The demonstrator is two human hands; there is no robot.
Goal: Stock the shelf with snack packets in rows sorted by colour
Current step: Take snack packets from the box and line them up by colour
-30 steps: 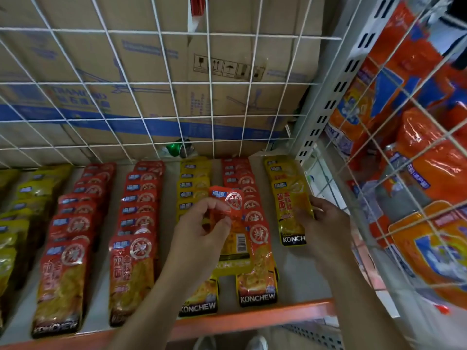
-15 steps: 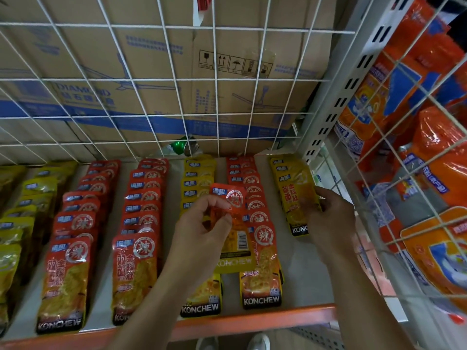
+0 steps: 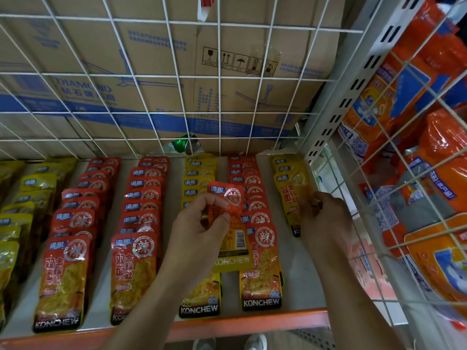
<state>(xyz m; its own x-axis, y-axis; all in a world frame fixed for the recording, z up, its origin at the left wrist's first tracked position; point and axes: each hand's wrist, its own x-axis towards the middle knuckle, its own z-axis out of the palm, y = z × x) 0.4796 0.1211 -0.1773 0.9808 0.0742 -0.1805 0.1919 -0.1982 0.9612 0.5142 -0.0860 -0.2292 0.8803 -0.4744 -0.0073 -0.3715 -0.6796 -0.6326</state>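
Red and yellow snack packets lie in overlapping rows on a white shelf (image 3: 298,271) with an orange front lip. My left hand (image 3: 199,231) pinches a small stack of packets above the middle rows: a red packet (image 3: 227,198) on top and a yellow packet (image 3: 233,248) showing its barcode underneath. My right hand (image 3: 326,218) grips the front yellow packet (image 3: 294,195) of the rightmost yellow row, at its right edge. A red row (image 3: 260,263) and a yellow row (image 3: 199,178) lie beneath my left hand.
A white wire grid (image 3: 177,79) backs the shelf, with cardboard boxes (image 3: 126,59) behind it. A slotted upright (image 3: 346,94) and a wire side panel stand on the right, with large orange bags (image 3: 429,152) beyond. More red rows (image 3: 136,223) and yellow rows (image 3: 22,198) fill the left.
My right hand has slid the front yellow packet back along the rightmost row, towards the grid. My left hand keeps its stack in about the same place.
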